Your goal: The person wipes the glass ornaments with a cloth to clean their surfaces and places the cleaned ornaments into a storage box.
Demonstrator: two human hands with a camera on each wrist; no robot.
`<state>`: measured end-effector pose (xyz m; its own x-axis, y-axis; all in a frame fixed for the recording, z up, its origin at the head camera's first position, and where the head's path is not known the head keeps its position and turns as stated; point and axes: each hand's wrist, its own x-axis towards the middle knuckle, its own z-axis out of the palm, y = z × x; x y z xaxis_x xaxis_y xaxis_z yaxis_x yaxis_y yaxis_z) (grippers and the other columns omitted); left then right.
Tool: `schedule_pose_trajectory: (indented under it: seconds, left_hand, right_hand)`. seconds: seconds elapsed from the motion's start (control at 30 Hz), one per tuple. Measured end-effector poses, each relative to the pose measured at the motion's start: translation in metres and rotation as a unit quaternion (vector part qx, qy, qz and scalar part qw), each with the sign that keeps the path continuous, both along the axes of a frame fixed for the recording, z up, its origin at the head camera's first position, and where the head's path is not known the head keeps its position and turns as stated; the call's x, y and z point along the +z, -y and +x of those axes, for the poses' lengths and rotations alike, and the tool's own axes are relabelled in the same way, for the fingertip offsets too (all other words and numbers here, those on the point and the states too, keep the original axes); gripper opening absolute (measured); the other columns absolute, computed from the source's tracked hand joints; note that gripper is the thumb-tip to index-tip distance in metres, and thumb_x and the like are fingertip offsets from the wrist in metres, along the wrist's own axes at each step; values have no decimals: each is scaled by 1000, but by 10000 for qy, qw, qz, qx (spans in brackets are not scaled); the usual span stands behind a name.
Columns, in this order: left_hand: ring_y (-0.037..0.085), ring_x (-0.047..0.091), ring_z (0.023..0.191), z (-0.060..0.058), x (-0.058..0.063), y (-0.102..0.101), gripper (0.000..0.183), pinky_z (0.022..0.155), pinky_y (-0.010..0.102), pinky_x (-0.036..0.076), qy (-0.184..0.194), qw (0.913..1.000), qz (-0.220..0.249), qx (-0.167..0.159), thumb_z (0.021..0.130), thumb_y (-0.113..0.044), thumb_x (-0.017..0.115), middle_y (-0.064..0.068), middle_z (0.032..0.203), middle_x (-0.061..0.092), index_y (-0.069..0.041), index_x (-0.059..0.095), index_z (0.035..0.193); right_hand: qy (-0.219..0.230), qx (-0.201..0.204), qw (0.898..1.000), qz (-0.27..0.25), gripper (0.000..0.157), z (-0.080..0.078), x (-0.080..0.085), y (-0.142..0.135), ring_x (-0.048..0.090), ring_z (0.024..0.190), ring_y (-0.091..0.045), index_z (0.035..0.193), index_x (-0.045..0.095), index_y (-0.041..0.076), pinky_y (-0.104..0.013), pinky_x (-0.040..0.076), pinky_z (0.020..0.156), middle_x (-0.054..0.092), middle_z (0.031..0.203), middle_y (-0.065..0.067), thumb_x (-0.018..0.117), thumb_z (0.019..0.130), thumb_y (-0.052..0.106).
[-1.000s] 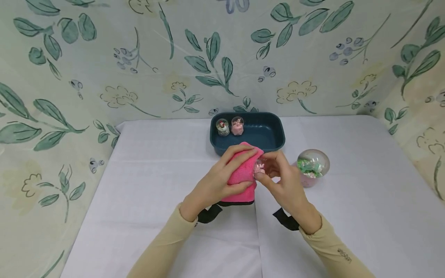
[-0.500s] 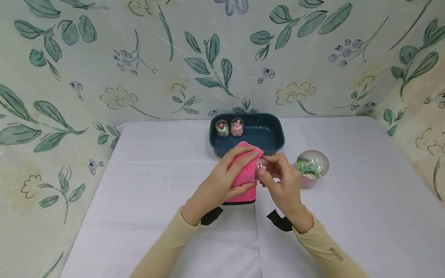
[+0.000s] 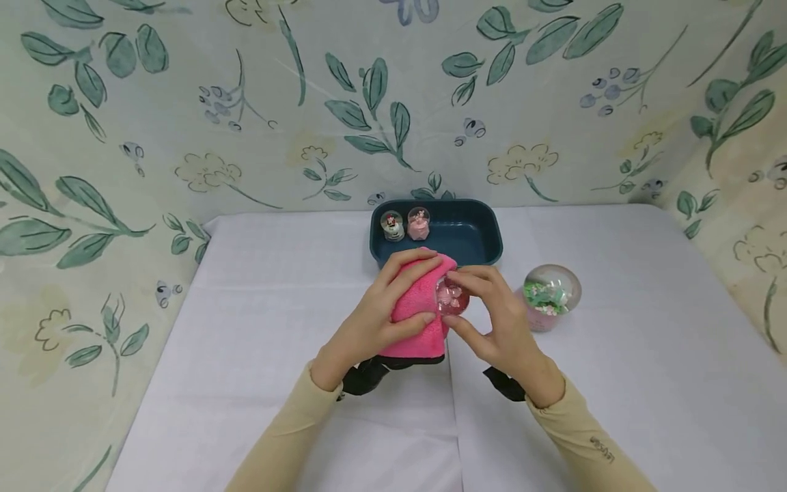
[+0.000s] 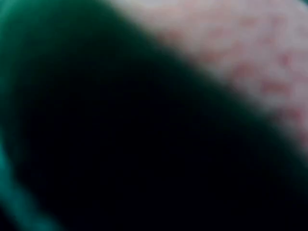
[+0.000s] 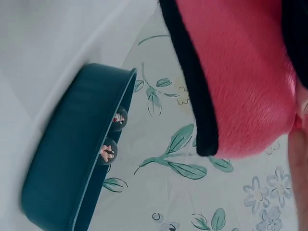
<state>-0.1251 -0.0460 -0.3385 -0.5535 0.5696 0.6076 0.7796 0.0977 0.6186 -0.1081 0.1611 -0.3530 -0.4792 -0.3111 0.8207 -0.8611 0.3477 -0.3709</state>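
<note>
In the head view my left hand [image 3: 365, 321] grips a pink cloth [image 3: 413, 301] with a dark edge, wrapped partly round a small snow globe [image 3: 451, 298]. The globe's clear dome shows pale pink figures; its base is hidden. My right hand [image 3: 507, 321] pinches the globe from the right, index finger above and thumb below. The right wrist view shows the hanging cloth [image 5: 240, 82] with its black border close up. Dark blur fills most of the left wrist view, with a pinkish mottled patch at upper right.
Behind the hands stands a dark blue tray [image 3: 498, 239]. Inside, at its left, are a small snow globe with a white base [image 3: 393, 227] and a pink-based one [image 3: 419, 224]. A larger snow globe [image 3: 551, 297] stands right of my right hand on the white-covered table [image 3: 277, 287].
The cloth and left hand have shifted slightly left. The small globe has turned, and more of its dome now shows between the cloth and right fingers, which are spread wider.
</note>
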Motion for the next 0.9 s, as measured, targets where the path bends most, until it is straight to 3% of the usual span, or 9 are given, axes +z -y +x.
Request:
schedule_pose_trajectory:
  seconds: [0.13, 0.23, 0.3, 0.37, 0.43, 0.5, 0.63, 0.77, 0.9]
  left_hand:
    - [27, 30, 133, 2, 2, -3, 68, 93, 27, 47, -509, 9985, -204, 9, 81, -8, 75, 14, 141, 33, 1, 40, 139]
    - [29, 31, 133, 3, -1, -7, 69, 96, 28, 45, -1160, 9914, -528, 286, 82, -11, 75, 16, 140, 33, 2, 38, 139]
    - [30, 33, 131, 4, -3, -10, 69, 99, 28, 43, -1549, 9839, -733, 506, 83, -13, 75, 17, 139, 34, 2, 38, 138]
    - [29, 34, 130, 6, -6, -11, 69, 99, 29, 42, -1695, 9795, -862, 659, 82, -14, 76, 16, 139, 35, 2, 38, 138]
    - [29, 34, 130, 7, -7, -10, 69, 98, 28, 43, -1532, 9826, -840, 634, 81, -13, 76, 16, 139, 35, 1, 39, 138]
    - [28, 33, 131, 8, -7, -9, 69, 95, 27, 45, -1142, 9897, -686, 523, 81, -12, 76, 14, 140, 35, 0, 40, 138]
    - [25, 31, 133, 4, -5, -4, 70, 90, 27, 49, -214, 9993, -120, 279, 78, -7, 77, 11, 141, 34, -2, 42, 139]
    - [23, 33, 131, 0, 0, 2, 72, 86, 30, 52, 257, 9991, 276, 167, 75, -5, 78, 10, 141, 35, -2, 43, 138]
    - [24, 33, 131, 0, 3, 4, 72, 86, 31, 52, 340, 9989, 301, -73, 75, -5, 77, 11, 141, 35, -1, 43, 138]
  right_hand:
    - [-354, -109, 9993, -64, 52, -3, -1, 0, 59, 82, -22, 109, 60, -10, -16, 50, 77, 60, 97, -18, 61, 92, 39]
    - [400, -166, 9967, -690, 46, 2, -2, 4, 60, 70, -15, 104, 60, -11, -16, 52, 66, 61, 88, -16, 64, 92, 34]
    - [1332, -130, 9825, -1296, 32, 7, -2, 9, 59, 59, -12, 100, 60, -11, -17, 52, 55, 62, 80, -14, 64, 93, 20]
    - [2317, -142, 9563, -1776, 18, 11, 1, 12, 57, 49, -14, 94, 59, -8, -21, 50, 45, 61, 74, -14, 62, 93, 9]
    - [2977, -216, 9351, -1910, 6, 14, 3, 13, 52, 42, -16, 88, 57, -6, -24, 46, 38, 60, 67, -12, 59, 90, -1]
    - [3307, -272, 9272, -1740, 7, 15, 6, 13, 53, 41, -20, 88, 56, -4, -25, 46, 38, 60, 66, -12, 59, 92, 1]
    - [2700, -229, 9570, -1040, 29, 14, 8, 9, 61, 58, -16, 107, 55, -5, -21, 53, 54, 64, 83, -11, 67, 91, 17]
    - [1388, 82, 9894, -407, 58, 9, 11, 3, 62, 89, -16, 123, 50, -6, -19, 52, 77, 59, 110, -16, 65, 90, 39]
    - [353, 451, 9983, -76, 53, 1, 12, -2, 59, 97, -21, 119, 57, -7, -20, 50, 84, 58, 110, -19, 64, 91, 37]
